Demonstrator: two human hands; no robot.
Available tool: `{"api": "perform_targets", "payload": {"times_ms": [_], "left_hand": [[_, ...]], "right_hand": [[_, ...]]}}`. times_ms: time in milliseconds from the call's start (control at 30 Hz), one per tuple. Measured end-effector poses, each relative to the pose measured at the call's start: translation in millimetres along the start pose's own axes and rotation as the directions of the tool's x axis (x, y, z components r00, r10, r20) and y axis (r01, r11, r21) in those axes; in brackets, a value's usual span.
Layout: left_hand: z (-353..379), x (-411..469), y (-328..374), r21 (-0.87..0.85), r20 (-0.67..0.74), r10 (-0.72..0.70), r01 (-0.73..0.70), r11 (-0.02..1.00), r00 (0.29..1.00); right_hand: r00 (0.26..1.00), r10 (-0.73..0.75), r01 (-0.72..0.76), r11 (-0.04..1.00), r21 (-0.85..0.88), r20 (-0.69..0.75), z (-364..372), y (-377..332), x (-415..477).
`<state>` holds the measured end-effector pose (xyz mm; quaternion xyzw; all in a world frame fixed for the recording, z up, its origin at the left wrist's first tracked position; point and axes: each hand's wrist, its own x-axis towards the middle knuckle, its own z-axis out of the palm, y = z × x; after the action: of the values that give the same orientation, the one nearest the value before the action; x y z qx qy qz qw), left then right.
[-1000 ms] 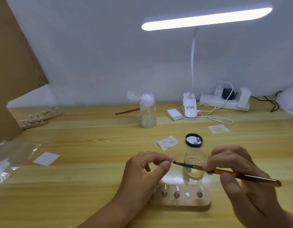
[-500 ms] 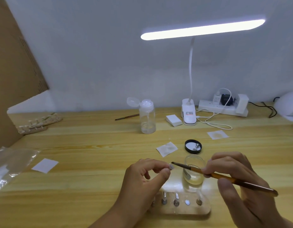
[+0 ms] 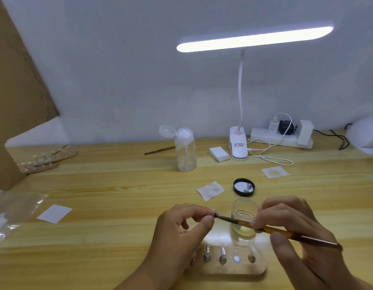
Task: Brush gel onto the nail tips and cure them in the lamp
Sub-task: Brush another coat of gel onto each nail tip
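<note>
Small clear nail tip (image 3: 214, 212) is pinched in the left hand (image 3: 181, 229), thumb and forefinger grip closed tight on it, just above the light wooden worktop (image 3: 110, 197). Right hand (image 3: 294, 231) has its grip wrapped round a thin amber-handled brush (image 3: 271, 229), bristles touching the tip. Right behind sits a small clear glass jar (image 3: 244, 214), its black round lid (image 3: 243, 186) further back. Clear acrylic holder block (image 3: 240, 268) sits nearest, under the hands.

Open tabletop (image 3: 110, 231) left of the hands; glass jar (image 3: 244, 216) and black lid (image 3: 244, 186) ahead.
</note>
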<state>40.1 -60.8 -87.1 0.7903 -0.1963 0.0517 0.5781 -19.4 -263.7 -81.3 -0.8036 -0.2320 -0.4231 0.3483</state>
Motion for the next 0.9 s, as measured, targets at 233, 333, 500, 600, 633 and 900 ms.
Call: {"api": "perform_targets", "payload": {"times_ms": [233, 333, 500, 600, 633, 900], "left_hand": [[2.2, 0.4, -0.9, -0.035, -0.005, 0.025, -0.025, 0.999, 1.0], [1.8, 0.3, -2.6, -0.027, -0.004, 0.028, -0.028, 0.999, 1.0], [1.1, 0.3, -3.2, -0.039, -0.007, 0.021, -0.022, 0.999, 1.0], [0.3, -0.4, -2.8, -0.039, 0.007, 0.006, -0.006, 0.999, 1.0], [-0.4, -0.2, -2.9, -0.033, 0.01, 0.004, -0.004, 0.999, 1.0], [-0.7, 0.4, -2.4, -0.029, 0.005, -0.001, 0.001, 1.0, 1.0]], "right_hand": [[1.0, -0.01, 0.01, 1.0, 0.016, -0.021, -0.7, 0.0, 0.2], [1.0, -0.021, 0.021, 1.0, 0.019, 0.006, 1.2, 1.5, -0.8], [0.998, 0.018, -0.015, 0.999, 0.051, -0.059, -2.9, 3.6, -2.1], [0.999, 0.03, -0.028, 0.998, 0.058, -0.039, 0.8, 3.6, -1.7], [1.0, 0.017, -0.016, 0.999, 0.048, -0.02, 2.7, 3.6, -2.2], [1.0, -0.024, 0.024, 0.999, 0.04, -0.01, -2.5, 3.0, -3.2]]}}
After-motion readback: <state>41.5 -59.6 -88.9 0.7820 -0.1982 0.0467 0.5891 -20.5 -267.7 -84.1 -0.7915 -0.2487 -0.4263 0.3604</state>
